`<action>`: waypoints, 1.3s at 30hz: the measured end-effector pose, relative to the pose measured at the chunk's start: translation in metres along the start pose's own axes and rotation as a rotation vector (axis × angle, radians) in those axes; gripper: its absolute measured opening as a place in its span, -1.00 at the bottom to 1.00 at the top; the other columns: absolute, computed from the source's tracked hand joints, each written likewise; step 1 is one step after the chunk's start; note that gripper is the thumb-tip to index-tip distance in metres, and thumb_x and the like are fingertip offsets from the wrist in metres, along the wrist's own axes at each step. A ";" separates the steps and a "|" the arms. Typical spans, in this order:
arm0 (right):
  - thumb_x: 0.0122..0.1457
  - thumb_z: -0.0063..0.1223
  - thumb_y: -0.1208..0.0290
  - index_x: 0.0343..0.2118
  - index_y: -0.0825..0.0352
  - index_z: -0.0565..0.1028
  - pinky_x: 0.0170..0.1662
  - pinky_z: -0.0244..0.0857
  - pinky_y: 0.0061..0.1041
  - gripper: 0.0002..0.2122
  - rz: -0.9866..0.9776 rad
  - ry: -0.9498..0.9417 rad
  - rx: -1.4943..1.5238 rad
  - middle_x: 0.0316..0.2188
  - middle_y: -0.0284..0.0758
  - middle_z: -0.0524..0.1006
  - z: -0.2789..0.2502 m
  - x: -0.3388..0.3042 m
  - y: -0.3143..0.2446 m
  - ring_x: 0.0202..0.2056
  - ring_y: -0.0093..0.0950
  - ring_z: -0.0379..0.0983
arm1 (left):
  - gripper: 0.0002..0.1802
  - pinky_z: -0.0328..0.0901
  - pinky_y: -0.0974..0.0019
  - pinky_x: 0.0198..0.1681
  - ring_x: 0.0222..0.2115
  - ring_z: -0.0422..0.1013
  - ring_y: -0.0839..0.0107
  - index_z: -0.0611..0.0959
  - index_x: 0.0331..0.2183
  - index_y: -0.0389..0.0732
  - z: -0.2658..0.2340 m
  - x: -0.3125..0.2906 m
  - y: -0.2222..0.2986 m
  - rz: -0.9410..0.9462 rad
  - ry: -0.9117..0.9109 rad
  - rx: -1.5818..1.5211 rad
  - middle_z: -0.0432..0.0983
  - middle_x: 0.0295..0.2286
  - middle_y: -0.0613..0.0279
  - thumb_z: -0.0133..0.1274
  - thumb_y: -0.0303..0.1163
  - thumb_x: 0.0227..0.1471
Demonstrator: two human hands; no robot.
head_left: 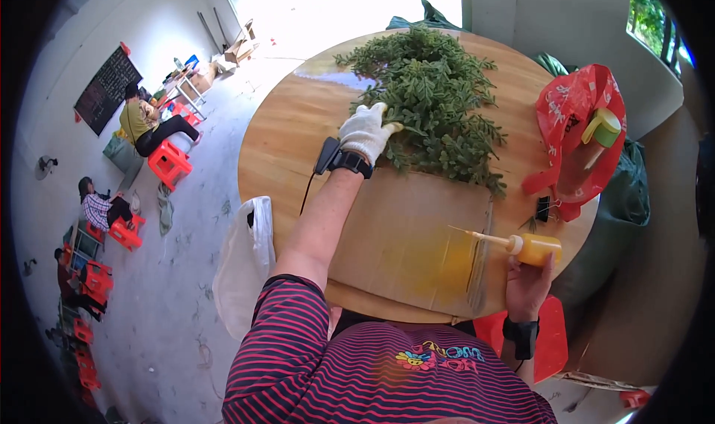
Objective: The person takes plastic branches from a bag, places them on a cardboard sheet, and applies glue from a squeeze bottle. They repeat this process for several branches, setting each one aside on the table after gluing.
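My left hand (366, 132), in a white glove, reaches to the near left edge of a pile of green artificial fir sprigs (432, 89). Its thumb and fingers are apart against the greenery, and no sprig is visibly gripped. In my bare right hand (527, 286) is a squeeze bottle (538, 250) of yellow-orange liquid. The bottle lies tilted nearly level, its long thin nozzle pointing left over a flat cardboard sheet (387, 238). Yellow stains mark the right part of that sheet.
The round wooden table (279, 130) carries a red plastic bag (577, 96) with a green-lidded bottle (596, 141), and a black binder clip (543, 209). A white bag (246, 275) hangs at the left edge. Several people sit on red stools (170, 163) far left. Green sacks (611, 223) stand right.
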State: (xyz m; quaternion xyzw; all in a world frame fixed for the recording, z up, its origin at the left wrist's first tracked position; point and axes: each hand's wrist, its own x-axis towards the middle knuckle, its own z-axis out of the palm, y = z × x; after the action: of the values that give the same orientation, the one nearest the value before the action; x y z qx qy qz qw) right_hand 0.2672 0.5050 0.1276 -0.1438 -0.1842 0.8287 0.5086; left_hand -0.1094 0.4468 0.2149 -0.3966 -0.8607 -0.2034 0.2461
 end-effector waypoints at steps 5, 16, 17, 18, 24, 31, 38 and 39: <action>0.18 -0.08 0.15 -0.13 0.26 0.36 -0.36 0.20 -0.57 -0.69 0.056 -0.075 0.043 -0.19 -0.28 0.46 -0.006 0.002 -0.006 -0.30 -0.49 0.35 | -0.76 0.35 0.29 -0.30 -0.38 0.48 0.23 0.60 -0.27 -0.11 0.011 0.003 -0.045 -0.137 -0.074 -0.263 0.54 -0.33 0.10 0.08 -0.27 -0.04; 0.18 -0.08 0.15 -0.13 0.27 0.36 -0.40 0.18 -0.58 -0.68 0.008 0.024 0.066 -0.17 -0.26 0.44 0.002 -0.004 -0.008 -0.33 -0.49 0.33 | -0.76 0.35 0.44 -0.26 -0.35 0.47 0.39 0.60 -0.31 -0.24 -0.071 -0.066 -0.021 -0.319 -0.006 -1.038 0.55 -0.38 0.18 0.03 -0.66 -0.12; 0.18 -0.08 0.14 -0.13 0.26 0.35 -0.40 0.18 -0.58 -0.68 -0.007 0.006 0.076 -0.16 -0.26 0.44 0.002 -0.002 -0.008 -0.33 -0.49 0.33 | -0.76 0.35 0.44 -0.26 -0.35 0.47 0.39 0.60 -0.31 -0.24 -0.073 -0.082 -0.007 -0.321 -0.031 -1.044 0.55 -0.38 0.18 0.03 -0.66 -0.12; 0.18 -0.07 0.14 -0.13 0.26 0.35 -0.39 0.18 -0.58 -0.68 -0.011 -0.011 0.083 -0.16 -0.27 0.44 0.003 -0.001 -0.008 -0.33 -0.49 0.33 | -0.74 0.34 0.44 -0.23 -0.31 0.45 0.42 0.58 -0.29 -0.26 -0.075 -0.100 0.004 -0.048 -0.063 -0.931 0.53 -0.35 0.18 0.04 -0.65 -0.12; 0.17 -0.06 0.15 -0.11 0.26 0.34 -0.36 0.16 -0.57 -0.67 -0.071 -0.033 0.042 -0.15 -0.29 0.43 0.002 -0.005 -0.007 -0.31 -0.49 0.32 | -0.69 0.33 0.40 -0.19 -0.26 0.44 0.32 0.57 -0.28 -0.25 -0.085 -0.156 0.037 0.651 -0.221 -0.393 0.51 -0.33 0.13 0.09 -0.66 -0.20; 0.17 -0.05 0.19 -0.10 0.26 0.34 -0.34 0.16 -0.55 -0.69 -0.126 0.033 -0.041 -0.14 -0.30 0.43 0.011 -0.006 -0.011 -0.25 -0.49 0.33 | -0.73 0.33 0.36 -0.18 -0.26 0.41 0.19 0.60 -0.32 -0.25 -0.099 -0.158 0.024 0.233 -0.260 -0.627 0.49 -0.31 0.13 0.11 -0.63 -0.21; 0.17 -0.05 0.21 -0.10 0.28 0.34 -0.35 0.17 -0.57 -0.69 -0.177 0.101 -0.127 -0.15 -0.28 0.43 0.032 -0.017 -0.011 -0.25 -0.49 0.33 | -0.67 0.31 0.24 -0.24 -0.29 0.41 0.19 0.62 -0.32 -0.15 -0.089 -0.169 0.027 0.185 -0.121 -0.567 0.51 -0.35 0.18 0.21 -0.43 -0.28; 0.17 -0.05 0.21 -0.10 0.28 0.34 -0.35 0.17 -0.57 -0.69 -0.171 0.105 -0.130 -0.15 -0.28 0.43 0.031 -0.017 -0.012 -0.25 -0.49 0.33 | -0.65 0.31 0.24 -0.24 -0.29 0.41 0.18 0.62 -0.31 -0.15 -0.089 -0.171 0.026 0.187 -0.064 -0.575 0.52 -0.35 0.18 0.22 -0.42 -0.29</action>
State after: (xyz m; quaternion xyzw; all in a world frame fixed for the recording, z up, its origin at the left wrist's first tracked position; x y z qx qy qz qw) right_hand 0.2706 0.4895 0.1618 -0.2036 -0.2222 0.7599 0.5759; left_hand 0.0307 0.3143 0.1903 -0.5339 -0.7349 -0.4024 0.1140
